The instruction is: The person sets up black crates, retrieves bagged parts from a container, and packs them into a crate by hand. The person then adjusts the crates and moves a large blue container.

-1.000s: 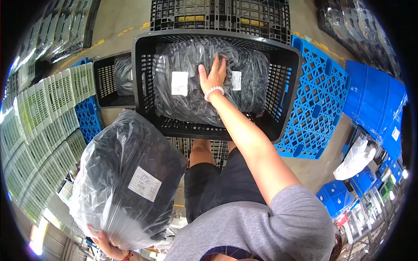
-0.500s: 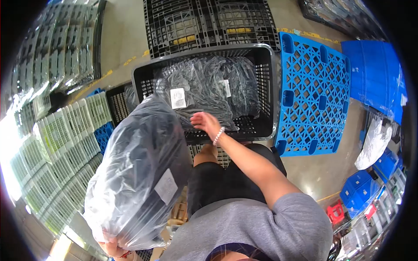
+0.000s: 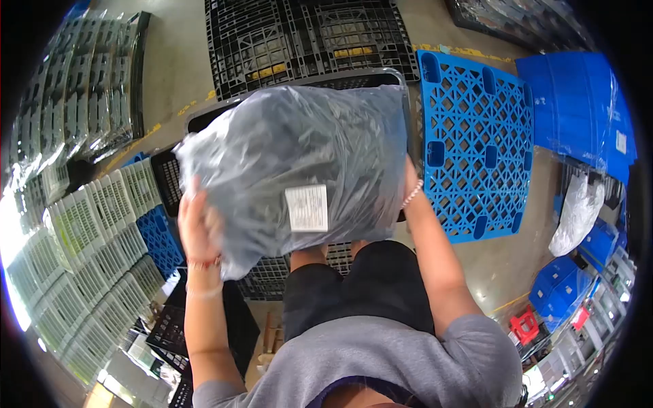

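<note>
A large clear plastic bag of dark contents with a white printed label is held level between my two hands, over the black crate. My left hand grips the bag at its left end. At the right end, my right hand holds the bag's edge, its fingers partly hidden behind the plastic. Only the crate's rim and a strip of its far side show; the bag hides the crate's inside.
Beyond the crate lies a black pallet. A blue pallet stands at the right, near blue wrapped bins. Stacked light plastic crates line the left. A small red stool sits at the lower right.
The bag has swung from my left side to in front of me, over the crate, covering the bags inside. My right hand has moved right and taken hold of it.
</note>
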Demonstrator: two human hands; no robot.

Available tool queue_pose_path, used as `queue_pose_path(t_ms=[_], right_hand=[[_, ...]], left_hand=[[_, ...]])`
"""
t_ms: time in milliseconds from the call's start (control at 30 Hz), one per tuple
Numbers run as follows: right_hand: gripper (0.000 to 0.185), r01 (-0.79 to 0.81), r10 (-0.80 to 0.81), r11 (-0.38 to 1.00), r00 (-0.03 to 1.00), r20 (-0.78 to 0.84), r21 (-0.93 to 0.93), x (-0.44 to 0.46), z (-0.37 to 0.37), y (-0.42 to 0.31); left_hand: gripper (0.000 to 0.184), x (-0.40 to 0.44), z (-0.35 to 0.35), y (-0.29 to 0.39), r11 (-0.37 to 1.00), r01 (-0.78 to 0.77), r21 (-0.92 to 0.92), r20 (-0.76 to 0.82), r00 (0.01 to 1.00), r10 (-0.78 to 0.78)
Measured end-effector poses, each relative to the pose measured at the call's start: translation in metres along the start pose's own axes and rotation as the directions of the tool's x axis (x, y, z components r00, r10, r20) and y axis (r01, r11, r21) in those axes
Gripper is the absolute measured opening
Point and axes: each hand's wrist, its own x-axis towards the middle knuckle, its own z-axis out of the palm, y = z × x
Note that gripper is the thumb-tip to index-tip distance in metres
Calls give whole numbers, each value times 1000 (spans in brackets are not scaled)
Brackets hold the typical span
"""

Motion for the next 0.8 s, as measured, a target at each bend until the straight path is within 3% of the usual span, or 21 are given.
queue_pose_path(t_ms=[33, 100, 133, 167, 233, 267, 300, 367, 400, 433, 500, 567, 667, 800], right_hand=[[52, 8, -9, 1000, 1000, -30, -21, -3, 0, -8], [54, -3, 0, 998, 998, -57, -55, 3, -6, -13], [55, 53, -93, 982, 972, -216, -182, 14, -10, -14], [56, 90, -203, 946, 913, -354, -311, 25, -15, -14], [54, 120, -214, 947, 927, -307, -298, 37, -23, -14], [52, 150, -433, 732, 856, -283, -665, 39, -22, -9], [50, 118, -615, 389, 772, -162, -914, 40, -19, -5], [41, 254, -788, -148, 553, 269, -956, 33, -16, 10], [39, 319, -736, -296, 525, 428, -900, 22, -1, 12], [38, 380, -661, -430, 486, 572, -819, 14, 16, 14], [40, 312, -567, -608, 473, 675, -730, 32, 13, 16], [42, 208, -512, -708, 507, 693, -675, 46, 18, 11], [43, 195, -481, -715, 559, 675, -671, 60, -1, 15], [42, 179, -481, -733, 546, 686, -657, 65, 3, 14]], left_hand=[[30, 19, 2, -16, 999, 41, -21, 26, 999, -40], [30, 54, 3, -48, 959, 26, 281, -40, 999, -16], [32, 84, -16, -77, 828, -39, 560, -9, 999, 53], [34, 111, -39, -109, 613, -96, 785, 41, 994, 102], [45, 129, -47, -137, 290, -295, 910, 196, 925, 326], [50, 121, -41, -141, 159, -227, 961, 158, 919, 362], [57, 105, -21, -128, 126, -128, 984, 86, 951, 298], [63, 91, -13, -139, -6, -303, 953, 246, 761, 600], [65, 84, -11, -147, 95, -282, 955, 185, 814, 550], [64, 82, -8, -159, 304, -350, 886, 181, 865, 469], [61, 67, 8, -185, 40, -203, 978, 183, 938, 295], [60, 54, 18, -208, 6, -305, 952, 284, 894, 347], [54, 43, 10, -222, 30, -320, 947, 289, 888, 357], [54, 47, 13, -221, 42, -324, 945, 286, 882, 376]])
